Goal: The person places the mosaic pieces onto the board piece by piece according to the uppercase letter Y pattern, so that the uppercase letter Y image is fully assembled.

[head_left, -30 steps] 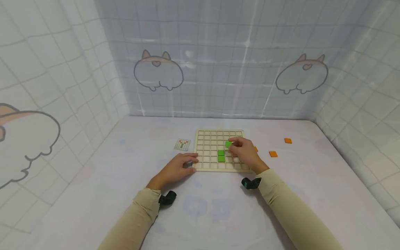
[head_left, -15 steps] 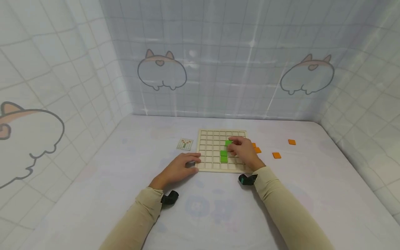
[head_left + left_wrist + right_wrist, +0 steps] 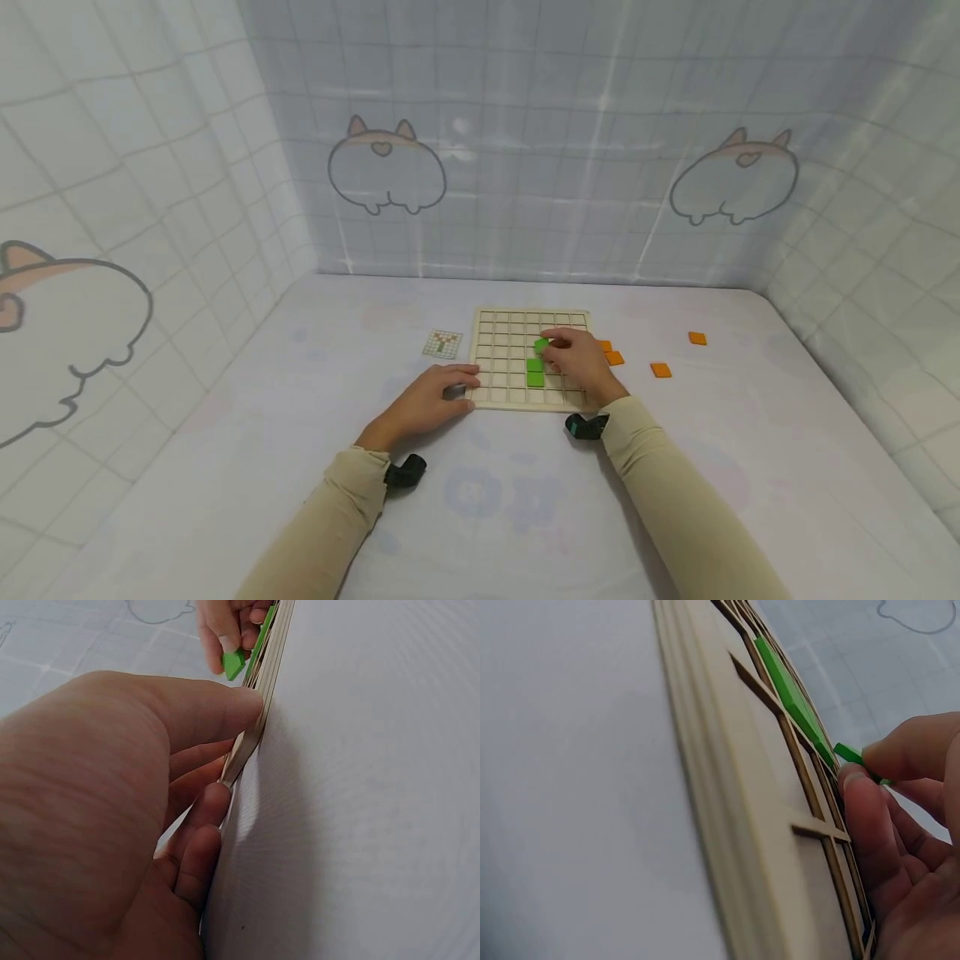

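A pale wooden grid board (image 3: 497,353) lies on the table with two green square tiles (image 3: 535,372) set one behind the other in its cells. Just beyond them my right hand (image 3: 582,362) pinches a third green tile (image 3: 542,343) between thumb and fingers; the right wrist view shows this tile (image 3: 849,754) tilted close over the grid. My left hand (image 3: 431,400) rests at the board's left edge. In the left wrist view its thumb and fingers (image 3: 210,720) grip the board's rim (image 3: 251,739).
Several orange tiles (image 3: 661,370) lie on the table right of the board, some partly behind the right hand. A small pattern card (image 3: 442,344) with a coloured grid lies left of the board. Curtain-like walls (image 3: 525,167) with a grid print stand around the table.
My right hand has shifted slightly left over the board with the green tile, which now appears tilted. More orange tiles show beside it. The left hand keeps its place at the board's edge.
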Motion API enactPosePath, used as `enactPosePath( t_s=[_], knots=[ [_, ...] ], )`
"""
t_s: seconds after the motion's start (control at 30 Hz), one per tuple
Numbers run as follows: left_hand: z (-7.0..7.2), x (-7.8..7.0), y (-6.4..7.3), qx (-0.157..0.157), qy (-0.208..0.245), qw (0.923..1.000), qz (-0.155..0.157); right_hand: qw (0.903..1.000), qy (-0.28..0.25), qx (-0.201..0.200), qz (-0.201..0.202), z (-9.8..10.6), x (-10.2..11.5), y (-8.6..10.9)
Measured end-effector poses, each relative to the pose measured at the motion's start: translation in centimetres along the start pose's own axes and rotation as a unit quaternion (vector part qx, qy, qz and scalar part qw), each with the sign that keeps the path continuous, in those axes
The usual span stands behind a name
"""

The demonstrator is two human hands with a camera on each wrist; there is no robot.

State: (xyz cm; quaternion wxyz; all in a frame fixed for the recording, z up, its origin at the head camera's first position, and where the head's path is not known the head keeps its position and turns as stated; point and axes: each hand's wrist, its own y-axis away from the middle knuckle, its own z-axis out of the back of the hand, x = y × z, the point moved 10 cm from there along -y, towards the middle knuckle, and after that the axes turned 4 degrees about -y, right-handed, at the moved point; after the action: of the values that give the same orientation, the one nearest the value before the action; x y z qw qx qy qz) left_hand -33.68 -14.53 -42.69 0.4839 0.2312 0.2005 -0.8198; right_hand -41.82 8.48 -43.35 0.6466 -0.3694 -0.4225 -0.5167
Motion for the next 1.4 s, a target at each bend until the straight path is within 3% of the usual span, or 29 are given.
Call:
enactPosePath(
  t_s=[0.43, 0.8, 1.4],
  knots=[
    [-0.1, 0.1, 0.2, 0.0, 0.006, 0.9999, -0.01, 0.9969, 0.074, 0.014, -0.021, -0.9, 0.9, 0.2],
    [-0.1, 0.6, 0.1, 0.003, 0.003, 1.0, 0.001, 0.9867, 0.158, 0.036, 0.005, -1.7, 1.7, 0.0],
    [0.1, 0.2, 0.2, 0.001, 0.012, 0.9999, 0.004, 0.9831, 0.18, 0.024, 0.024, -2.0, 1.9, -0.1]
  ],
)
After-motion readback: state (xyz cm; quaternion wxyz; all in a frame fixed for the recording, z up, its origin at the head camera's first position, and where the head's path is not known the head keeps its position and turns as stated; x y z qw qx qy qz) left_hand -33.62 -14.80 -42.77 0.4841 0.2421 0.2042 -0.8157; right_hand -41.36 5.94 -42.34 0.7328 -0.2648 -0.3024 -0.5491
